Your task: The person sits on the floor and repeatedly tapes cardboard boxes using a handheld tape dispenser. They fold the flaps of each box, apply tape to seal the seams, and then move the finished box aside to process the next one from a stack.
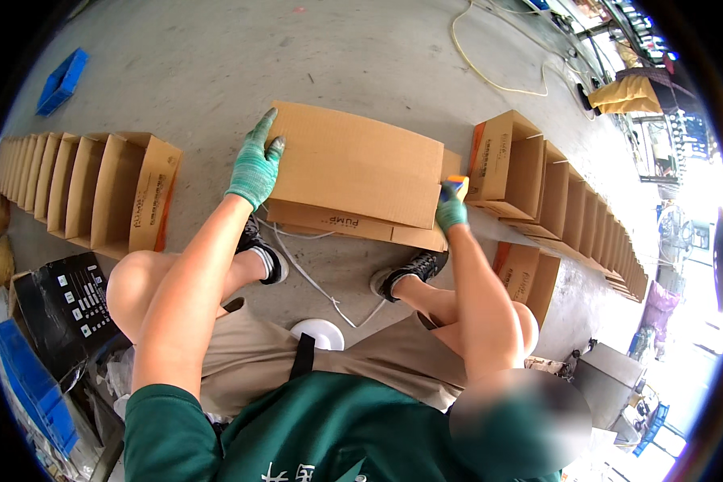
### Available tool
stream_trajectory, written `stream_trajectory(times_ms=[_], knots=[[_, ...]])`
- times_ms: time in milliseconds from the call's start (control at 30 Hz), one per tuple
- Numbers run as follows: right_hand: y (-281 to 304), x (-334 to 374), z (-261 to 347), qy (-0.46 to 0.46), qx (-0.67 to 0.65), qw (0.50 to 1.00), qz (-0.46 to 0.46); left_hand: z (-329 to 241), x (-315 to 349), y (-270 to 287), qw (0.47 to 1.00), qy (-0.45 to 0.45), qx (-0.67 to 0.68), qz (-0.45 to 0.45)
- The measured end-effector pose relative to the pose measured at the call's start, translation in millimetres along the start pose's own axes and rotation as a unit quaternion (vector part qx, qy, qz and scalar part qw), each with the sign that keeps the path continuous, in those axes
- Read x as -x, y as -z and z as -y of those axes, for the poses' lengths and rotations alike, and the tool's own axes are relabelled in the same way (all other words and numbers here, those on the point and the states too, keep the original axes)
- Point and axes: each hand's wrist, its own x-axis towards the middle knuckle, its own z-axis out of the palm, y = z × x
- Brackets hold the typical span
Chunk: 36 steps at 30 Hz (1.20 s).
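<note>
A brown cardboard box (353, 165) stands on the floor between my feet, its broad plain top facing up and one printed side toward me. My left hand (256, 166), in a green glove, grips the box's left edge, with the fingers along the side and the thumb at the top corner. At the right end, my gloved right hand (451, 210) is closed around a small orange and blue tool (458, 184). Most of that tool is hidden in the palm, so its kind is unclear. A narrow cardboard flap (451, 165) sticks out beside it.
Rows of open cardboard boxes stand at left (120, 193) and right (538, 181), with a single box (526, 277) near my right knee. A blue crate (62, 82) lies far left. A white cord (313, 277) crosses between my feet. A black box (64, 309) sits left; a hose (490, 80) lies far right.
</note>
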Motion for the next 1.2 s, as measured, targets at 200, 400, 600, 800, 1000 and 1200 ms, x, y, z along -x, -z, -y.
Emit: stream_trajectory(times_ms=[200,400,600,800,1000,1200], knots=[[189,-36,180,-0.021,-0.502,0.864,-0.023,8,0,-1,1.0,-0.003,-0.007,-0.011],[214,-14,261,0.08,-0.418,0.876,0.228,5,-2,-4,1.0,-0.013,-0.026,-0.009],[187,-23,271,0.175,-0.244,0.897,0.324,-9,4,2,0.999,0.013,-0.051,-0.002],[196,-26,250,0.107,-0.204,0.882,0.41,-65,2,18,0.949,-0.112,-0.285,-0.08],[192,-30,237,0.099,-0.24,0.878,0.402,-121,38,-16,0.809,0.423,0.388,0.125],[189,-31,231,0.096,-0.238,0.877,0.406,-154,51,-65,0.791,0.392,0.458,0.109]])
